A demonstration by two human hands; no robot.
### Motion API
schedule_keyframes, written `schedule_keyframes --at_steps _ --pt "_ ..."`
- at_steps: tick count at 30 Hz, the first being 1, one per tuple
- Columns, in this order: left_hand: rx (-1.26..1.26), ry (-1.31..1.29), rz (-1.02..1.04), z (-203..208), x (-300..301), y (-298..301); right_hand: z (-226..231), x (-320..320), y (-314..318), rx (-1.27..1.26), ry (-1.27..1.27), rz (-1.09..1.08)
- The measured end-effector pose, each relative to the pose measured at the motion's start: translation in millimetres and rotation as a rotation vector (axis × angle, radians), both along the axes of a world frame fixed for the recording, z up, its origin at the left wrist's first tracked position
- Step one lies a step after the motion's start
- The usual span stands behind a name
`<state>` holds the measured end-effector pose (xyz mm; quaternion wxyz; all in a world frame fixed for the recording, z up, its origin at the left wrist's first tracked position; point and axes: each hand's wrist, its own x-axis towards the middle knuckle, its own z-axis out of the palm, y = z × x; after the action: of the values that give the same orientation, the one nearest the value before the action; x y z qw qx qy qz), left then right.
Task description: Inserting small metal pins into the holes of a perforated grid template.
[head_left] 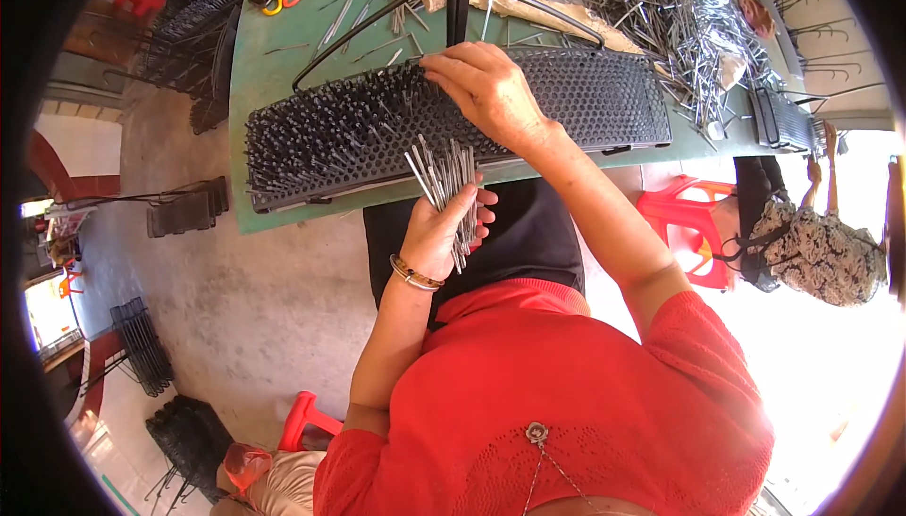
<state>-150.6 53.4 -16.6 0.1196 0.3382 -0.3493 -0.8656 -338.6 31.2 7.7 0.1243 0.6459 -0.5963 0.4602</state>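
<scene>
On green bench (283,53), long black perforated panel (566,101), left part already studded with metal pins. Right hand (486,91) fingertips pressed together on panel, seemingly seating a pin. Left hand (439,233) clasped round bundle of pins (445,176) at bench edge. Loose pin heap (642,6) beyond. Next: likely draw another pin, align with empty hole

A bundle of thin grey metal pins (451,197) is clasped upright in the left hand (436,237), their upper ends fanning out slightly just below the near edge of the brush plate. The long black perforated plate (377,134) lies lengthwise on the green bench (255,63), its near edge along the bench edge; many holes on its left part already carry upright pins. The right hand (486,91) rests fingers-down on the plate's middle
</scene>
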Motion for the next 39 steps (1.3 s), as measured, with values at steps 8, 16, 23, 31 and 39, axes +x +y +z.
schedule_keyframes --at_steps 8,16,23,31,39 --pt "-0.017 -0.004 0.006 -1.9 2.4 2.9 0.7 7.0 8.2 0.038 0.004 -0.101" --pt "-0.065 0.058 0.006 -4.2 3.8 0.3 3.0 8.6 13.3 0.019 -0.142 -0.08" --pt "-0.109 0.136 0.062 6.5 3.4 -1.7 28.3 14.0 53.2 0.839 -0.736 0.185" --pt "-0.025 0.139 0.115 8.7 -2.5 -0.9 18.4 8.2 55.6 0.784 -1.124 0.233" --pt "-0.005 0.09 0.221 -2.1 1.9 4.8 31.2 3.5 45.7 0.502 -0.91 0.135"
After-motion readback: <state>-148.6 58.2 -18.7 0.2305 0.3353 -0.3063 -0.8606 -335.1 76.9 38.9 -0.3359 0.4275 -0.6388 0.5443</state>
